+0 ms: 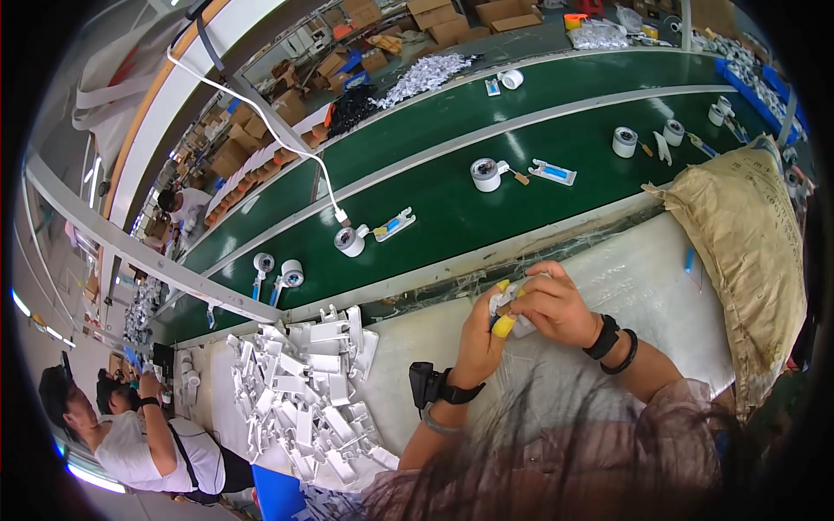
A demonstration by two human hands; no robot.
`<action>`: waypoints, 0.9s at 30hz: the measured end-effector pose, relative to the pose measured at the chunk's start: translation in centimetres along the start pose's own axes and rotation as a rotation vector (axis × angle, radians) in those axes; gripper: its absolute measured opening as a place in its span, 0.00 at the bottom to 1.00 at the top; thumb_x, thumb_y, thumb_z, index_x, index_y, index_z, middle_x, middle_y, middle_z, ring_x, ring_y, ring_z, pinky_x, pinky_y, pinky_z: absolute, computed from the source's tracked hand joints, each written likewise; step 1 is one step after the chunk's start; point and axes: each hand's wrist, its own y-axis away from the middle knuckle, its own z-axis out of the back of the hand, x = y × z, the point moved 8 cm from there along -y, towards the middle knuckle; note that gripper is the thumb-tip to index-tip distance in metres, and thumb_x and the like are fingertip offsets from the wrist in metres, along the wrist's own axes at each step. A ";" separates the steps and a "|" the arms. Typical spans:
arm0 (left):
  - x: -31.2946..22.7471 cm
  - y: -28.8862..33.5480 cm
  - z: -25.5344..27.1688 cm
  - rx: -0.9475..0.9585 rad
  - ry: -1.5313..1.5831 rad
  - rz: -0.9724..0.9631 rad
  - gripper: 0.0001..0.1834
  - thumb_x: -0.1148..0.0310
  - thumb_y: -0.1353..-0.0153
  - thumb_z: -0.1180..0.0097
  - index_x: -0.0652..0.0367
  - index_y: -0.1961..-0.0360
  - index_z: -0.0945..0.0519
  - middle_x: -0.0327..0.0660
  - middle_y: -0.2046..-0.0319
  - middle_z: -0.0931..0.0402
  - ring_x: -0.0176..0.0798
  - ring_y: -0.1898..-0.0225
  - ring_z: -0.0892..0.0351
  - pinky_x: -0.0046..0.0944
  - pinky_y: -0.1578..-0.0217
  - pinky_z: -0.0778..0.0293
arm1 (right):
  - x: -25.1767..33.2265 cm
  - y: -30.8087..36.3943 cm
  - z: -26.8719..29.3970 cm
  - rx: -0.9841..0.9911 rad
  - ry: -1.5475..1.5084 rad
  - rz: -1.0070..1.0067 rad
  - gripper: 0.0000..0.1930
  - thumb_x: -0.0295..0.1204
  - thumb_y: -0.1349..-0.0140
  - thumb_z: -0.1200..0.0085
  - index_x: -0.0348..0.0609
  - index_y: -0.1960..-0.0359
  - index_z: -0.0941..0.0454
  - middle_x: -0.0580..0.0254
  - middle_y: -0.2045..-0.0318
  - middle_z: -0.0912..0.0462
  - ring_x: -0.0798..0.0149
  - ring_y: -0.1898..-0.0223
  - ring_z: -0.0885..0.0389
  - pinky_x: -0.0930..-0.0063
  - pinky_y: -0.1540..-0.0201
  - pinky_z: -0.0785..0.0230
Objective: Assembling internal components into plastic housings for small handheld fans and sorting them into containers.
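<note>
Both hands meet over the near table (pixel 608 269), working on a small white plastic part (pixel 522 326) that the fingers largely cover. My left hand (pixel 479 337) pinches it from the left side, with yellow coverings on its thumb and a fingertip. From the right, my right hand (pixel 560 306) curls its fingers round the same part. Left of my left wrist lies a heap of loose white plastic parts (pixel 304 391). On the green conveyor belt (pixel 426 213) beyond, a round white device (pixel 486 174) with a dark lens-like face sits beside a white piece with a blue strip (pixel 552 172).
A metal rail (pixel 139 256) crosses at left, and a white cable (pixel 261 113) hangs over the belt. A large tan sack (pixel 738 234) leans on the table's right end. A blue bin (pixel 278 493) stands below the heap. Another person (pixel 143 447) is at the far left.
</note>
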 end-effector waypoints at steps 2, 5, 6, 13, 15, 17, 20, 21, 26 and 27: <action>0.9 0.2 -0.4 0.047 0.116 0.177 0.23 0.71 0.36 0.52 0.67 0.42 0.37 0.52 0.54 0.27 0.48 0.56 0.24 0.39 0.55 0.30 | 0.0 0.2 0.1 -0.008 0.031 0.005 0.14 0.21 0.58 0.40 0.51 0.67 0.19 0.66 0.65 0.23 0.53 0.55 0.29 0.62 0.50 0.33; 0.8 -0.2 -0.9 0.059 0.124 0.219 0.21 0.72 0.36 0.52 0.66 0.43 0.35 0.48 0.58 0.26 0.39 0.66 0.25 0.34 0.66 0.29 | -0.2 0.4 0.2 -0.016 0.042 -0.007 0.13 0.21 0.57 0.40 0.50 0.67 0.19 0.65 0.65 0.23 0.53 0.55 0.29 0.62 0.51 0.33; 0.7 -0.2 -0.7 0.053 0.123 0.229 0.20 0.72 0.36 0.52 0.66 0.44 0.34 0.47 0.59 0.26 0.36 0.70 0.26 0.33 0.70 0.29 | -0.1 0.3 0.1 -0.015 0.039 -0.005 0.13 0.21 0.57 0.40 0.50 0.67 0.19 0.65 0.65 0.23 0.53 0.55 0.29 0.62 0.51 0.33; -0.6 -0.5 -0.3 -0.037 0.126 0.165 0.15 0.71 0.34 0.55 0.65 0.48 0.30 0.38 0.72 0.28 0.27 0.77 0.33 0.28 0.76 0.35 | 0.3 0.0 -0.2 -0.021 0.051 -0.017 0.10 0.23 0.53 0.39 0.49 0.67 0.20 0.66 0.66 0.23 0.54 0.58 0.27 0.63 0.53 0.32; -0.3 -0.6 -0.5 -0.030 0.131 0.210 0.13 0.70 0.32 0.57 0.65 0.50 0.29 0.34 0.78 0.31 0.25 0.79 0.36 0.27 0.78 0.37 | 0.3 0.1 -0.2 -0.022 0.052 -0.011 0.10 0.23 0.52 0.40 0.48 0.66 0.21 0.65 0.67 0.23 0.55 0.59 0.27 0.63 0.53 0.32; -0.2 -1.0 -0.6 -0.007 0.124 0.215 0.13 0.69 0.32 0.58 0.64 0.51 0.28 0.35 0.78 0.31 0.25 0.80 0.35 0.27 0.79 0.36 | -0.4 0.3 -0.4 0.003 0.047 -0.041 0.11 0.24 0.51 0.40 0.46 0.64 0.21 0.65 0.68 0.23 0.55 0.61 0.26 0.64 0.53 0.34; 1.9 -0.9 -0.8 -0.053 0.271 0.340 0.13 0.66 0.31 0.61 0.63 0.54 0.28 0.36 0.79 0.30 0.28 0.80 0.32 0.29 0.80 0.32 | -1.3 0.2 -0.3 -0.009 0.041 -0.119 0.13 0.25 0.50 0.40 0.45 0.60 0.23 0.61 0.64 0.23 0.54 0.59 0.26 0.62 0.52 0.36; 3.5 -0.8 -0.5 -0.116 0.434 0.454 0.15 0.64 0.31 0.62 0.62 0.56 0.27 0.38 0.79 0.29 0.29 0.81 0.30 0.31 0.80 0.29 | -1.1 -0.2 -0.4 -0.010 0.031 -0.099 0.13 0.25 0.50 0.40 0.45 0.60 0.23 0.61 0.64 0.23 0.54 0.59 0.26 0.62 0.52 0.36; 9.0 -5.3 1.6 -0.272 0.675 0.637 0.24 0.52 0.31 0.66 0.62 0.54 0.27 0.41 0.72 0.24 0.36 0.71 0.22 0.37 0.72 0.22 | -1.7 0.1 0.7 -0.079 0.099 -0.200 0.17 0.25 0.48 0.40 0.43 0.56 0.26 0.55 0.54 0.27 0.51 0.54 0.28 0.60 0.51 0.36; 10.9 -6.3 2.7 -0.318 0.705 0.723 0.26 0.50 0.32 0.65 0.63 0.54 0.27 0.41 0.70 0.23 0.37 0.71 0.22 0.37 0.71 0.22 | -1.9 0.1 0.6 -0.081 0.089 -0.181 0.17 0.25 0.48 0.40 0.43 0.56 0.26 0.55 0.54 0.27 0.51 0.54 0.28 0.60 0.51 0.36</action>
